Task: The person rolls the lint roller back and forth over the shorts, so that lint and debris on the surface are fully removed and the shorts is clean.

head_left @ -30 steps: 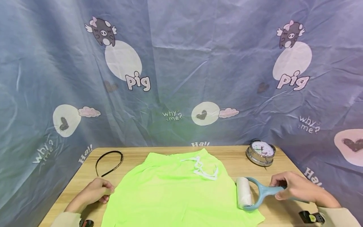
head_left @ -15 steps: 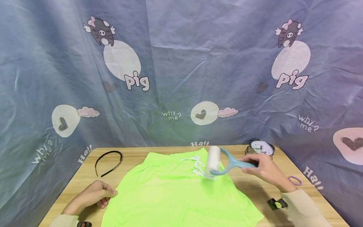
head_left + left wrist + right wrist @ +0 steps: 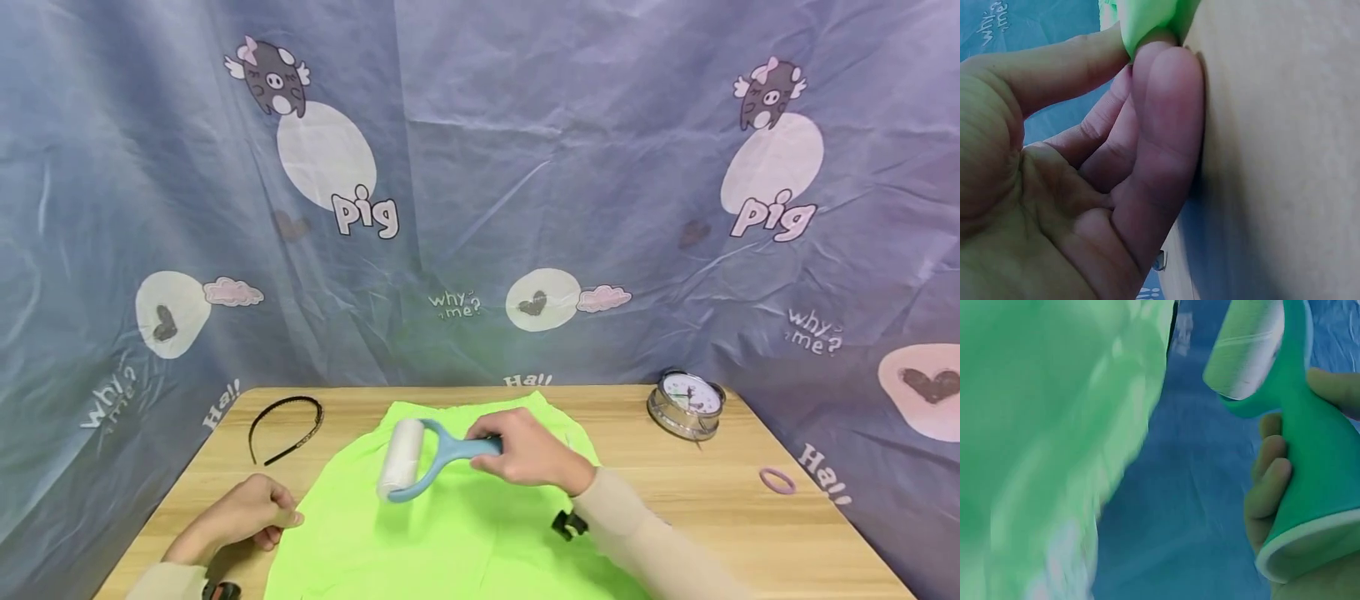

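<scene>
Neon-green shorts (image 3: 352, 533) lie spread on the wooden table, their waistband toward the back wall. My left hand (image 3: 251, 512) pinches their left edge between thumb and fingers; the left wrist view shows the green cloth (image 3: 1157, 19) caught at the fingertips, close to the tabletop. In my right hand (image 3: 521, 450) is a lint roller (image 3: 442, 454), gripped by its blue handle. Its white roll (image 3: 402, 458) hangs over the left part of the shorts, with a shadow on the cloth below. The right forearm hides part of the shorts and most of the white drawstring.
A black headband (image 3: 288, 429) lies at the back left of the table (image 3: 720, 517). Toward the back right sits a round metal alarm clock (image 3: 686, 404), with a purple hair tie (image 3: 777, 481) nearer the right edge. A printed blue curtain (image 3: 465, 167) hangs behind.
My right hand has lifted the lint roller from the shorts' right side and carried it across to the left, uncovering the hair tie. The left hand keeps its pinch almost in place.
</scene>
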`<control>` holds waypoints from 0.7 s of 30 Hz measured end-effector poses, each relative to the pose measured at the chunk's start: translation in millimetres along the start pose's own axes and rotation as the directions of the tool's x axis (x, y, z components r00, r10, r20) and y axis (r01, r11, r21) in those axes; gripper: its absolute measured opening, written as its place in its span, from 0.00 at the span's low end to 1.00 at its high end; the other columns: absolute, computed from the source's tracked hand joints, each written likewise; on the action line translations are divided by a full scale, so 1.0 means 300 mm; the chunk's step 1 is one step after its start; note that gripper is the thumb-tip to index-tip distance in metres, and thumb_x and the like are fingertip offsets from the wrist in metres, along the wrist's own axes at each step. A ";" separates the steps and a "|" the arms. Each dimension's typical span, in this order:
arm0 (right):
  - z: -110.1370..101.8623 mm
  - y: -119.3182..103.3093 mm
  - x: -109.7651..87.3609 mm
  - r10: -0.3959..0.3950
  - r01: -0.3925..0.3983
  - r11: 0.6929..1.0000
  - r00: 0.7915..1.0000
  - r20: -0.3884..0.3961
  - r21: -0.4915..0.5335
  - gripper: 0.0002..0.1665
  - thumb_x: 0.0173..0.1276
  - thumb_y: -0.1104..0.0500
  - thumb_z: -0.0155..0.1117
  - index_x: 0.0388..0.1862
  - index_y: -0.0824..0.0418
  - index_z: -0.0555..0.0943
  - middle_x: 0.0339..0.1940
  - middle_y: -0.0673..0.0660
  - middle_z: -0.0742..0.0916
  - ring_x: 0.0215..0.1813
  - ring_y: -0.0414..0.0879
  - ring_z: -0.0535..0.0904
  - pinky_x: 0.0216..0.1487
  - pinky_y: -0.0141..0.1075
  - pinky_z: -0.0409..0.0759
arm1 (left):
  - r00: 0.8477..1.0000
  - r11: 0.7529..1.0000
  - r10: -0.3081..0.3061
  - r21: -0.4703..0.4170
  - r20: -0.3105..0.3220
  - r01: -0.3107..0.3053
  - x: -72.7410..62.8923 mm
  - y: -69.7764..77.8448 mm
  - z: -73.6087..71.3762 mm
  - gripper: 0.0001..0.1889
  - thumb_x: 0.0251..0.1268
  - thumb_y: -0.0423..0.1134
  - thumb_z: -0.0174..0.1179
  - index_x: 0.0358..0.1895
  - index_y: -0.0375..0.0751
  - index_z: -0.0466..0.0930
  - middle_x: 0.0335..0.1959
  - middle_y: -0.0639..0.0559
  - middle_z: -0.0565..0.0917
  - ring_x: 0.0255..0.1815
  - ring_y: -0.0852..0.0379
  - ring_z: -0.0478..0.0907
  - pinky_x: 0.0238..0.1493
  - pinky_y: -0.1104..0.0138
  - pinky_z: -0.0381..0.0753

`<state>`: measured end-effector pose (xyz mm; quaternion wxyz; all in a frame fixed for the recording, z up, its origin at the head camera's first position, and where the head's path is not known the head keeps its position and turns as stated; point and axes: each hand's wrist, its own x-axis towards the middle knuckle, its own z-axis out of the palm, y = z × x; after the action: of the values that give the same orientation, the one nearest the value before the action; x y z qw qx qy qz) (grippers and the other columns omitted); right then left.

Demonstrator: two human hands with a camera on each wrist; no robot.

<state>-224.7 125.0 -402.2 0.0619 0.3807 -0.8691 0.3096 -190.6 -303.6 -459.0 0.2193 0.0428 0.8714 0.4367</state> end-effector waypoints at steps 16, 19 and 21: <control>0.301 -0.237 0.097 -0.153 0.141 0.988 0.960 0.235 0.067 0.15 0.63 0.51 0.72 0.49 0.46 0.89 0.39 0.37 0.90 0.29 0.19 0.70 0.33 0.14 0.70 | 0.998 0.999 0.048 0.028 -0.032 -0.047 0.009 0.002 0.001 0.06 0.62 0.26 0.55 0.37 0.26 0.81 0.23 0.48 0.78 0.20 0.57 0.76 0.21 0.66 0.82; 0.339 -0.262 0.097 -0.159 0.160 0.987 0.955 0.249 0.015 0.15 0.63 0.49 0.71 0.49 0.43 0.89 0.40 0.34 0.90 0.30 0.17 0.70 0.32 0.13 0.68 | 0.998 0.996 0.062 0.067 -0.027 -0.060 0.011 -0.003 0.002 0.06 0.66 0.30 0.60 0.35 0.29 0.82 0.23 0.50 0.79 0.20 0.58 0.75 0.19 0.68 0.80; 0.355 -0.273 0.096 -0.153 0.159 0.987 0.958 0.245 -0.007 0.15 0.62 0.49 0.71 0.48 0.42 0.89 0.40 0.33 0.89 0.30 0.17 0.70 0.32 0.13 0.67 | 0.997 0.994 0.072 0.088 -0.025 -0.070 0.013 -0.003 0.003 0.06 0.65 0.33 0.63 0.32 0.32 0.83 0.22 0.51 0.79 0.20 0.59 0.75 0.19 0.69 0.79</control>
<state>-173.8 2.3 -437.3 -0.0159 0.4823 -0.8415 0.2432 -193.6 -302.6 -461.5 0.1893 0.0770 0.8905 0.4065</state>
